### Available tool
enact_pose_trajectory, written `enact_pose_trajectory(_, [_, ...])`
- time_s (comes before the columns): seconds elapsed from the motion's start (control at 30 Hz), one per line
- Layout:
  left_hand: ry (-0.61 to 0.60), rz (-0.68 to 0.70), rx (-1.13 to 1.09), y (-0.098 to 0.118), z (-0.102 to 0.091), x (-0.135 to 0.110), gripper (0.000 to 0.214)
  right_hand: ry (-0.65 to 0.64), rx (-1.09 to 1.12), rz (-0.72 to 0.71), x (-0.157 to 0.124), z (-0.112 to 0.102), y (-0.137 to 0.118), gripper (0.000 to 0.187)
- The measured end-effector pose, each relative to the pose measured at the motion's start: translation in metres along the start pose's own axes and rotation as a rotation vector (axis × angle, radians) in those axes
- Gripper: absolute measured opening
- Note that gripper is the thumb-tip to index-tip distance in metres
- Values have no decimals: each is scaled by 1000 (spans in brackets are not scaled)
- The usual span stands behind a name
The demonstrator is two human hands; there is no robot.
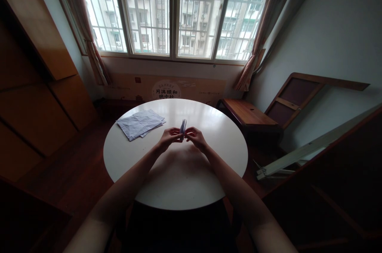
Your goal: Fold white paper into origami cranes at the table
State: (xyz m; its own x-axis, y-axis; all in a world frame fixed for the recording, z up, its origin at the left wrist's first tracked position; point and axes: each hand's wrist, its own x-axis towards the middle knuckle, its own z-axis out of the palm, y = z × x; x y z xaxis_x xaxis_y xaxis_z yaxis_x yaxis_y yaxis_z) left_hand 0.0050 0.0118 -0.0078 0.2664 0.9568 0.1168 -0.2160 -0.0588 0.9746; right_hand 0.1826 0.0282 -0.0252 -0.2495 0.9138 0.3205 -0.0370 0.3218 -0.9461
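Both of my hands meet above the middle of a round white table (209, 173). My left hand (169, 137) and my right hand (194, 137) pinch a small folded piece of pale paper (183, 126) between their fingertips. The paper stands upright with its pointed flaps sticking up. Both hands are closed on its lower part, which hides the bottom of the fold.
A loose stack of pale paper sheets (139, 123) lies on the table's far left. A dark wooden chair (253, 115) stands at the right of the table. A wooden cabinet (38, 98) runs along the left wall. A barred window (176, 10) is straight ahead.
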Motion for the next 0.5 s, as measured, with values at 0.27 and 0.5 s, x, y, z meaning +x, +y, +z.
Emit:
enact_pose_trajectory(0.27, [1, 2, 3, 0, 0, -1, 46, -17, 15, 31, -2, 1, -6, 40])
enact_pose_trajectory(0.5, [-18, -6, -17, -1, -2, -1, 47, -35, -8, 29, -5, 2, -11, 39])
